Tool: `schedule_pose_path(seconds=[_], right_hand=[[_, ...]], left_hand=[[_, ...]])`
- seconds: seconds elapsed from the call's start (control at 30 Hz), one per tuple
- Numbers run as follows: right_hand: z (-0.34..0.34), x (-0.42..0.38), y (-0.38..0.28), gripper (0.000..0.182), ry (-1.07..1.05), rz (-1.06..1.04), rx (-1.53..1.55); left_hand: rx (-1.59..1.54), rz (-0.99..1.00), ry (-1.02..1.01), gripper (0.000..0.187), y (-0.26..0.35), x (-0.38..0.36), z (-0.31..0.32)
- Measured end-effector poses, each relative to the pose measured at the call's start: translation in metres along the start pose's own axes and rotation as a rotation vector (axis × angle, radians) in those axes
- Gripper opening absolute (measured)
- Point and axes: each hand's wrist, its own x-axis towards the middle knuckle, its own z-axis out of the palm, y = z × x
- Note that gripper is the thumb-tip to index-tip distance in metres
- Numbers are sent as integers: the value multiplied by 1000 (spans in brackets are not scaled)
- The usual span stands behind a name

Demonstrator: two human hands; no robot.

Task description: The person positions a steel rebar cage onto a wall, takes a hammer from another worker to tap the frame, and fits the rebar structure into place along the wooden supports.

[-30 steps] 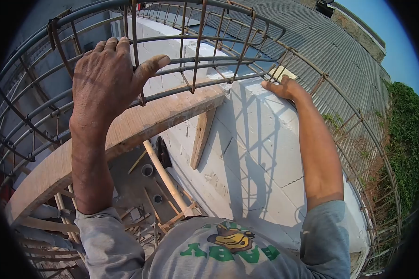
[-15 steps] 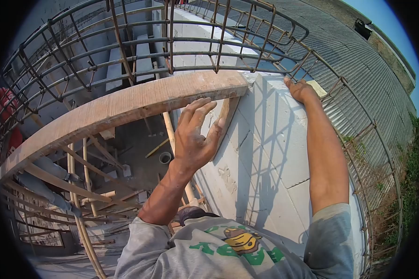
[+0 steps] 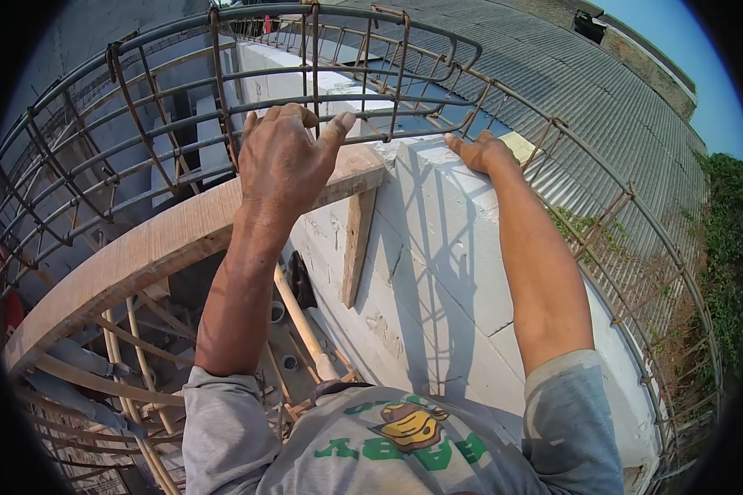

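My left hand [image 3: 282, 161] is raised in front of the lower bars of a curved rebar cage [image 3: 186, 124], above a curved wooden form [image 3: 165, 223]. Its fingers are bent and its thumb stands apart; I cannot make out whether the fingertips touch a bar. At the top edge of the white block wall [image 3: 437, 239], my right hand [image 3: 480, 153] rests beside the cage's end, thumb and forefinger apart. Some of its other fingers are hidden. Under the form's right end, a short wooden strut [image 3: 359, 247] leans along the wall.
Corrugated roofing [image 3: 586, 124] lies beyond the wall. A long curved rebar run [image 3: 631, 194] passes outside my right arm. Down at the left are wooden poles [image 3: 301, 318] and a lower floor with small round containers [image 3: 289, 362]. Green plants [image 3: 726, 256] grow at the far right.
My left hand has risen from below the wooden form's edge to the front of the cage bars. The view has shifted, while my right hand remains at the wall's top edge.
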Motion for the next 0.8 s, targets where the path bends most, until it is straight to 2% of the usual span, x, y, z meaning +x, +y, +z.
schedule_pose_path(seconds=[0.07,0.1,0.2,0.23,0.33,0.37,0.47,0.5,0.6,0.63,0.73,0.8], right_hand=[[5,4,0,82,13,24,-2],[5,4,0,80,-7,37,3],[8,6,-1,78,7,49,-17],[10,6,-1,77,22,54,-22],[16,11,0,75,54,60,-4],[17,16,1,76,57,57,4],[14,16,-1,74,26,50,10],[13,19,-2,74,1,45,7],[17,30,-3,72,-10,49,26],[17,33,-4,71,4,48,30],[15,36,1,74,117,-33,123],[19,36,1,69,253,-32,104]], left_hand=[[112,154,178,60,-12,4,13],[144,107,132,73,-14,4,18],[55,-137,-359,82,6,9,-17],[205,105,-46,90,-15,1,13],[336,84,-60,98,-36,7,39],[419,20,-138,100,-38,13,47],[486,76,-215,94,-37,29,45],[463,78,-422,83,-32,39,33],[325,-184,-752,73,-35,54,34],[335,-112,-660,71,-35,48,29],[416,81,-476,86,-50,44,39],[383,57,-487,83,-51,44,38]])
